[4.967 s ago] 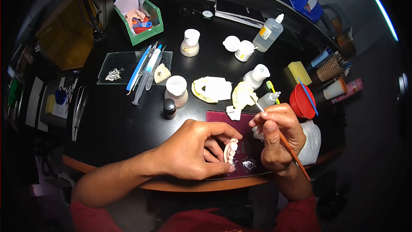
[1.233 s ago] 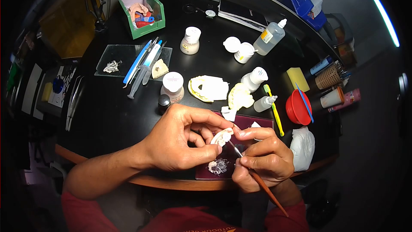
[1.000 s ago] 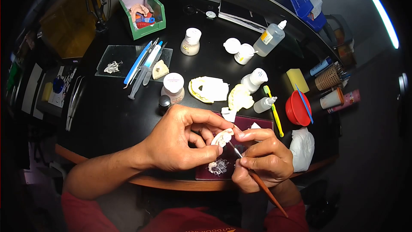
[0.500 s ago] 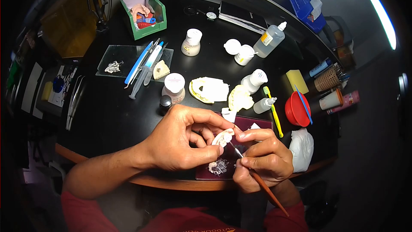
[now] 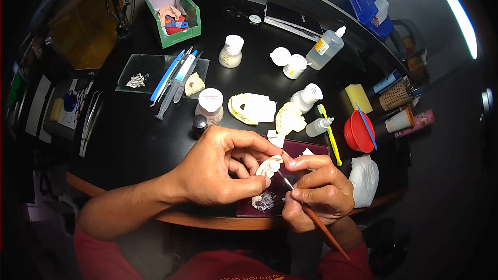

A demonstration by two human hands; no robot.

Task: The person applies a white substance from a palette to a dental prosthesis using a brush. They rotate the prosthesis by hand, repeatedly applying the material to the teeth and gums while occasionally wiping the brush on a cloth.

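Left hand (image 5: 215,168) pinches tooth model (image 5: 269,166), seemingly for steadiness; right hand (image 5: 324,192) grips brush (image 5: 316,220) low, likely for control.

Black desk (image 5: 155,145), dark red slab (image 5: 311,148), white jars, green bin (image 5: 181,36), red bowl (image 5: 358,134), yellow sponge (image 5: 359,98)

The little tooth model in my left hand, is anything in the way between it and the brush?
Nothing visible: the brush in your right hand reaches the tooth model, its tip at the teeth your left hand leaves uncovered.
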